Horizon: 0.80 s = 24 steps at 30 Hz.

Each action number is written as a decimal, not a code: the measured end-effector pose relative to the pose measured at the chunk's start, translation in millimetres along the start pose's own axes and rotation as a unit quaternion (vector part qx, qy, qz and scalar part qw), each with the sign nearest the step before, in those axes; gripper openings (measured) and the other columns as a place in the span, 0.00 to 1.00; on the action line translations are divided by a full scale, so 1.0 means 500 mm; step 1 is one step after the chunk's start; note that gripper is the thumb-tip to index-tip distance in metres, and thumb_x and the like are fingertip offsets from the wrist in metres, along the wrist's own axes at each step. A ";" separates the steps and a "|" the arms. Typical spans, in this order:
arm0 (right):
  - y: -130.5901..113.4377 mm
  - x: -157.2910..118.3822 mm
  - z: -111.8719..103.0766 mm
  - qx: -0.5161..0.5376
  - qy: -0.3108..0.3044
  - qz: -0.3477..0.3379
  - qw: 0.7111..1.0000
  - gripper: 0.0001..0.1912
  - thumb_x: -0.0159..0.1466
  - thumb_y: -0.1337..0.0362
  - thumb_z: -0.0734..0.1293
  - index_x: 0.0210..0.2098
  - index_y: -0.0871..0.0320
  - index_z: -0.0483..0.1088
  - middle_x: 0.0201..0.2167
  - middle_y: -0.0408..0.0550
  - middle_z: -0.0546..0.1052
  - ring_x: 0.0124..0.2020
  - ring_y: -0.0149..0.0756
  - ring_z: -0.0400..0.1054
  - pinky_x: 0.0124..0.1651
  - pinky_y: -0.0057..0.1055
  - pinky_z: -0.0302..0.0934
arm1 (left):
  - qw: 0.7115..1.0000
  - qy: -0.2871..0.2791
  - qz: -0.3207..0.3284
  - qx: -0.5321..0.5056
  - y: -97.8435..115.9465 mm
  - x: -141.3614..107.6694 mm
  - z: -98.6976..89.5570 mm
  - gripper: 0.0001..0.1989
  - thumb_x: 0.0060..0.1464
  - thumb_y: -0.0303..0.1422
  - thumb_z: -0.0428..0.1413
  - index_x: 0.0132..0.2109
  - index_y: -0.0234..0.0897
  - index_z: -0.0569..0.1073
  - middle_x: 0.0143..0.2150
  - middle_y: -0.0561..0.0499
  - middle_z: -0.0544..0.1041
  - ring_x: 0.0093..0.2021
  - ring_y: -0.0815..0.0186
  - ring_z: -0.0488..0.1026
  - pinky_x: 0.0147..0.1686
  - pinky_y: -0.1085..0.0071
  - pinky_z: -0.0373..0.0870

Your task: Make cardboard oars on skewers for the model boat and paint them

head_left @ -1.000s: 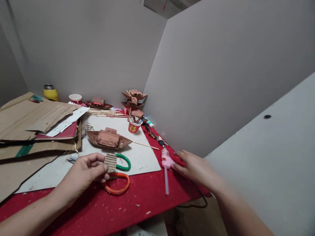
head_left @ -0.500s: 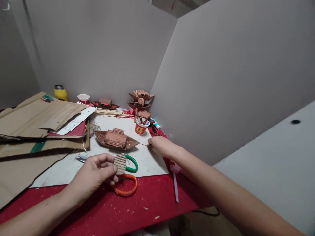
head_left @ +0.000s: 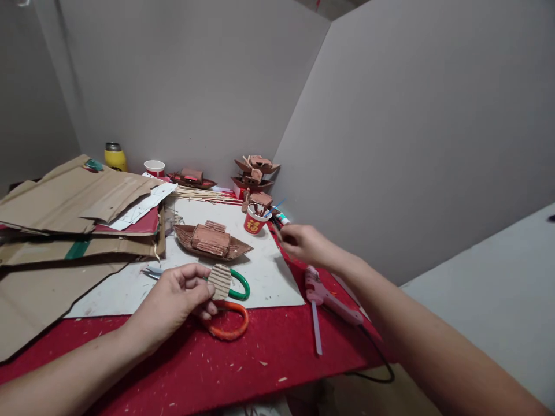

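A small ribbed piece of corrugated cardboard [head_left: 219, 282] with rounded edges is pinched in my left hand [head_left: 184, 292], above a pair of scissors [head_left: 240, 284] with one green and one orange handle loop. Beyond it, a brown cardboard model boat [head_left: 211, 241] with a ribbed roof sits on the white board [head_left: 269, 277]. My right hand [head_left: 299, 240] is at the board's right edge, near a red paper cup [head_left: 255, 223] of sticks. Its fingers are pressed together, and what they hold is too small to name. A pink glue gun [head_left: 329, 300] lies below my right forearm.
Stacked cardboard sheets [head_left: 56, 202] fill the left side. Thin wooden sticks [head_left: 202, 195] lie at the back, near more model boats [head_left: 255, 173], a white-rimmed cup [head_left: 155, 167] and a yellow bottle [head_left: 115, 156]. The glue gun's cable [head_left: 377, 346] hangs over the edge of the red cloth [head_left: 243, 370].
My right hand has lifted and moved right and away, off the spot beside the boat's tip. More of the glue gun shows. My left hand still holds the cardboard piece; the view has shifted slightly.
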State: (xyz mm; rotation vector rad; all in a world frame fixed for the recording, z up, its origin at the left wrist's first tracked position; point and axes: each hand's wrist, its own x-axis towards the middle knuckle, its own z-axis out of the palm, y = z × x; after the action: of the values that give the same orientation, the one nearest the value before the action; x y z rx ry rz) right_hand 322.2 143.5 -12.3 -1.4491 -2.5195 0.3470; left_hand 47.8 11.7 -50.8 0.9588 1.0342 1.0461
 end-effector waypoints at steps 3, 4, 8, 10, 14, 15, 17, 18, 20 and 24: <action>-0.041 -0.037 -0.021 0.116 0.058 -0.022 0.991 0.14 0.68 0.56 0.57 0.35 0.58 0.66 0.27 0.45 0.74 0.28 0.34 0.71 0.32 0.31 0.66 | 1.000 0.002 0.001 0.002 0.003 0.000 0.002 0.16 0.43 0.37 0.64 0.36 0.34 0.69 0.23 0.52 0.77 0.23 0.68 0.73 0.25 0.74 0.70; -0.059 -0.050 -0.019 0.172 0.081 -0.031 0.981 0.15 0.68 0.53 0.56 0.35 0.57 0.65 0.26 0.44 0.74 0.26 0.32 0.70 0.30 0.30 0.67 | 1.000 0.003 0.002 0.004 0.003 0.000 0.002 0.15 0.43 0.36 0.64 0.36 0.34 0.69 0.23 0.52 0.77 0.23 0.68 0.73 0.25 0.74 0.70; -0.129 -0.081 0.023 0.543 0.107 -0.038 0.832 0.11 0.59 0.55 0.70 0.32 0.56 0.69 0.23 0.41 0.75 0.20 0.29 0.69 0.23 0.27 0.66 | 1.000 -0.007 0.005 0.030 0.001 -0.002 0.005 0.11 0.44 0.35 0.62 0.33 0.35 0.69 0.21 0.52 0.76 0.20 0.70 0.71 0.23 0.76 0.67; -0.158 -0.083 0.047 0.589 0.085 -0.041 0.803 0.10 0.59 0.57 0.71 0.31 0.57 0.70 0.23 0.41 0.76 0.20 0.29 0.70 0.23 0.26 0.66 | 0.999 -0.014 0.005 0.042 -0.001 -0.004 0.007 0.10 0.45 0.34 0.61 0.32 0.35 0.70 0.21 0.53 0.76 0.19 0.71 0.70 0.22 0.76 0.66; -0.192 -0.071 0.073 0.622 0.073 -0.043 0.779 0.10 0.57 0.60 0.73 0.31 0.58 0.69 0.22 0.40 0.76 0.21 0.29 0.72 0.24 0.25 0.68 | 0.998 -0.029 0.011 0.047 -0.003 -0.007 0.012 0.08 0.45 0.33 0.61 0.32 0.35 0.70 0.21 0.55 0.75 0.19 0.72 0.69 0.23 0.77 0.66; -0.196 -0.068 0.076 0.622 0.076 -0.045 0.778 0.10 0.58 0.61 0.73 0.31 0.58 0.69 0.22 0.40 0.76 0.21 0.29 0.72 0.24 0.25 0.68 | 0.998 -0.035 0.013 0.046 -0.003 -0.008 0.012 0.08 0.45 0.32 0.61 0.32 0.35 0.70 0.21 0.55 0.74 0.19 0.72 0.69 0.23 0.77 0.66; -0.201 -0.061 0.078 0.615 0.086 -0.045 0.782 0.09 0.58 0.60 0.72 0.31 0.58 0.69 0.22 0.40 0.77 0.21 0.29 0.72 0.24 0.24 0.67 | 0.998 -0.044 0.013 0.039 -0.003 -0.010 0.014 0.09 0.45 0.32 0.61 0.34 0.35 0.70 0.20 0.56 0.74 0.19 0.72 0.68 0.22 0.77 0.66; -0.202 -0.058 0.079 0.609 0.091 -0.044 0.787 0.09 0.58 0.60 0.72 0.31 0.58 0.69 0.21 0.40 0.77 0.20 0.29 0.72 0.24 0.24 0.67 | 0.998 -0.048 0.013 0.035 -0.004 -0.010 0.014 0.10 0.45 0.32 0.61 0.35 0.35 0.70 0.20 0.56 0.74 0.19 0.72 0.68 0.22 0.77 0.65; -0.203 -0.053 0.080 0.597 0.097 -0.042 0.795 0.10 0.58 0.59 0.72 0.33 0.58 0.69 0.21 0.40 0.76 0.20 0.29 0.71 0.23 0.25 0.67 | 0.998 -0.054 0.013 0.026 -0.005 -0.011 0.013 0.12 0.44 0.32 0.62 0.37 0.36 0.71 0.21 0.56 0.74 0.19 0.72 0.68 0.22 0.77 0.65; -0.201 -0.047 0.084 0.584 0.093 -0.043 0.805 0.11 0.59 0.58 0.71 0.34 0.57 0.69 0.19 0.39 0.76 0.19 0.29 0.71 0.23 0.26 0.66 | 0.998 -0.057 0.013 0.019 -0.006 -0.011 0.011 0.13 0.45 0.33 0.62 0.39 0.36 0.71 0.22 0.56 0.74 0.20 0.72 0.69 0.21 0.77 0.65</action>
State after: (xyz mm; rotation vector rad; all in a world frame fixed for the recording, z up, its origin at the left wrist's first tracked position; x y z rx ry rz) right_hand 238.9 70.2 -22.6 -0.7596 -1.5556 1.3401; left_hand 52.8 4.9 -51.3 1.0532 0.9521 0.9834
